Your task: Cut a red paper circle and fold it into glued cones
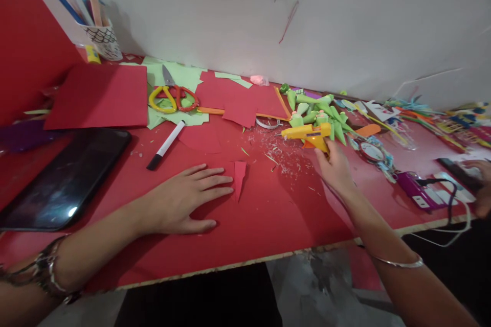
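My left hand [192, 196] lies flat on the red tabletop [261, 230], fingers spread and palm down. Just beyond its fingertips is a small folded piece of red paper [240, 179], narrow and pointed toward me. My right hand [335, 166] grips a yellow hot glue gun [309, 134] by its handle, with the nozzle pointing left. Behind the glue gun sit several folded green paper shapes [337, 122]. A white marker with a black cap [165, 145] rests beyond my left hand.
Scissors with yellow and red handles [174, 97] lie on green paper scraps. Red paper sheets [102, 96] stretch along the back. A dark tablet [69, 179] is at left, below a pen cup [103, 41]. At right are a purple power adapter [416, 191] with cables and another person's hand [483, 184].
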The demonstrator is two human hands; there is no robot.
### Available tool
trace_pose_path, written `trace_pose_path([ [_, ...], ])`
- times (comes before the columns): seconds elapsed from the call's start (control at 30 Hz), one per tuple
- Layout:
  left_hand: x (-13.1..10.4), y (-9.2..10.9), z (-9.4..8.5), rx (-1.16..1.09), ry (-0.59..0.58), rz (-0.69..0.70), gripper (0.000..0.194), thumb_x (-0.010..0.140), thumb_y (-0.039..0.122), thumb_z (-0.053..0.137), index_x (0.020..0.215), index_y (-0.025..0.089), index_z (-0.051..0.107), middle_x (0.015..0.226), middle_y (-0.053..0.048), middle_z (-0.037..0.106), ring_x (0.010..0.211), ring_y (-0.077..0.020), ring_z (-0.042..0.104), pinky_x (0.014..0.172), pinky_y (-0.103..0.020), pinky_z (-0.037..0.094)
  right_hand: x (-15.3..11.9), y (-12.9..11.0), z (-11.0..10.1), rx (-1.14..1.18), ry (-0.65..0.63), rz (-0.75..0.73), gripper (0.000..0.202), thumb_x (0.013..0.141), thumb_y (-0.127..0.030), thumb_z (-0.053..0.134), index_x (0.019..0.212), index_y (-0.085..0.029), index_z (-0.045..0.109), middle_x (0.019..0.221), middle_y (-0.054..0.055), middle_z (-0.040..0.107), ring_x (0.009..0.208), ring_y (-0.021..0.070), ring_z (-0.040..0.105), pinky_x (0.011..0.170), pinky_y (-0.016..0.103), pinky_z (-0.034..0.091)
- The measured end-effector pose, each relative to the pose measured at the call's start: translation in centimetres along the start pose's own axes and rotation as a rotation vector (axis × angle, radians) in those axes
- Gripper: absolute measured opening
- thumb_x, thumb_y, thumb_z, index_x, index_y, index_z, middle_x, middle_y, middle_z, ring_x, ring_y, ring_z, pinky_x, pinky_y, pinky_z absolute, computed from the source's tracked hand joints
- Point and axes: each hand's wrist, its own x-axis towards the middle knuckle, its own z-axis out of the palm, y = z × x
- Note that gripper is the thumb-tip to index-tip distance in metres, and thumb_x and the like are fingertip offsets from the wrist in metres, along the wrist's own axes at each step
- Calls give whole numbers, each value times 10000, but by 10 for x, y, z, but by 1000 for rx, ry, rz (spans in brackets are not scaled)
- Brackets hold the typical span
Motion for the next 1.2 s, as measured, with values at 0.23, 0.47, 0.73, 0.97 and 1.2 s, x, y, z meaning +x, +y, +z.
trace_pose_path([
  [0.23,2,-1,2,85,94,-28,480,800,476,462,1242,288,464,1343,-92,408,1239,-261,354,1033,-472,220,-14,-60,-43,-115,-144,-176,424,799,-447,461,1112,-161,445,909,122,598,833,281,578,642,374,443],
  [0.47,3,-1,3,99,82,-12,470,816,447,439,1241,245,462,1328,-96,421,1228,-250,368,1044,-459,210,-24,-95,-35,-162,-239,-280,561,640,-601,596,999,-181,498,820,80,636,734,266,610,559,325,435],
  [0.73,3,-1,3,89,115,6,463,814,432,447,1233,236,463,1321,-106,421,1207,-253,392,1024,-446,251,-22,-106,-26,-157,-311,-379,358,712,-409,566,969,-168,504,863,83,642,749,240,619,568,299,434],
  [0.97,3,0,3,69,106,8,470,817,421,437,1249,234,446,1326,-108,415,1205,-261,391,1020,-453,259,-20,-102,-23,-194,-352,-440,244,742,-311,518,937,-167,503,841,78,634,720,223,606,553,287,424],
  [1.2,3,0,3,84,112,5,456,823,416,431,1239,233,453,1326,-107,416,1200,-256,399,1012,-438,279,-19,-99,-26,-223,-354,-492,190,756,-244,467,929,-170,494,838,83,623,699,216,593,543,285,407],
])
